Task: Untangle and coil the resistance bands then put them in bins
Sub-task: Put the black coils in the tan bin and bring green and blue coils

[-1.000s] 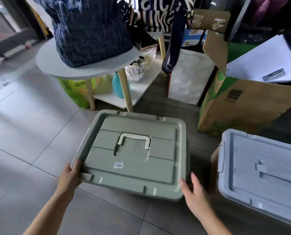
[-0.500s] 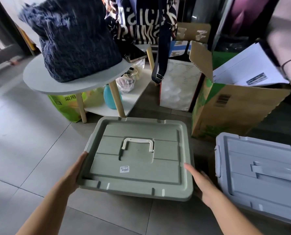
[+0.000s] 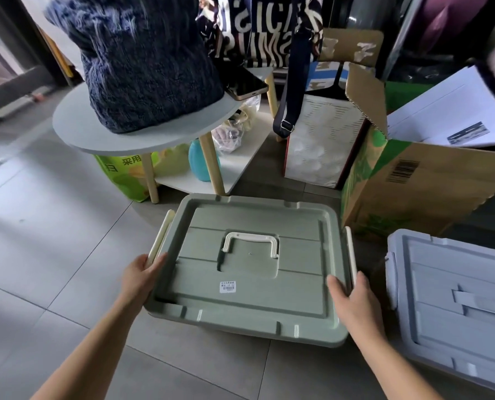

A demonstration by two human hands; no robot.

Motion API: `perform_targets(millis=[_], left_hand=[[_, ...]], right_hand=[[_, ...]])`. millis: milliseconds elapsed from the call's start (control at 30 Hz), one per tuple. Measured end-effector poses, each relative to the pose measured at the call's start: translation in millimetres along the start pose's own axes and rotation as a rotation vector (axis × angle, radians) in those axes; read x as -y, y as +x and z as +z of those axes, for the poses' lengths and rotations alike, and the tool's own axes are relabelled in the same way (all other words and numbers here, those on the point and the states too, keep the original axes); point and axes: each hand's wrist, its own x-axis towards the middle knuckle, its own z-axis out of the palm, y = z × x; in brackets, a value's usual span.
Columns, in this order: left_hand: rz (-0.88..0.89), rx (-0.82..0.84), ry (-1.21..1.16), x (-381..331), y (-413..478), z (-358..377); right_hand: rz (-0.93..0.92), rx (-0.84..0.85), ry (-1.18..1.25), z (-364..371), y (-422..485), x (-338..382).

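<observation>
Both hands are clamped on the lid [image 3: 249,295] of the green bin [image 3: 240,332], one on each short side. The left hand [image 3: 142,277] grips the lid's edge, its fingers touching the near end of the left latch [image 3: 161,238]. The right hand [image 3: 353,301] has its thumb lying on top of the lid and its fingers wrapped over the edge, just beside the right latch [image 3: 351,255]. Both cream latches stand swung outward from the lid, so the bin looks unfastened. The lid sits in place on the bin, and its carry handle [image 3: 250,243] lies flat between the two hands and a little beyond them. Just outside the right hand sits a grey-blue bin [image 3: 454,298], its lid also closed. Beyond that hand is an open cardboard box [image 3: 413,192], and beyond the left hand is a round side table [image 3: 101,140] carrying a dark knitted bag [image 3: 142,62] and a phone [image 3: 246,86]. No resistance bands are visible anywhere, whether loose, tangled or coiled, so I cannot tell where they are; they may be inside one of the closed containers. By this evidence the task is at its very start. The step in hand appears to be lifting the lid off the green bin. All the untangling, coiling and placing into bins remains to be done.
</observation>
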Motion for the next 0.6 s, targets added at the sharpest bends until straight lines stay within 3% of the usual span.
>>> perform_targets(millis=[200,367,600], left_hand=[[0.09,0.013,0.137,-22,13,26],[0.184,-0.053,0.404,-35,19,45],[0.26,-0.079,0.51,-36,14,44]], right_hand=[[0.002,-0.074,-0.227,-16,27,10],[-0.049,-0.132,-0.362,-21,36,14],[-0.09,-0.122,-0.421,-23,31,10]])
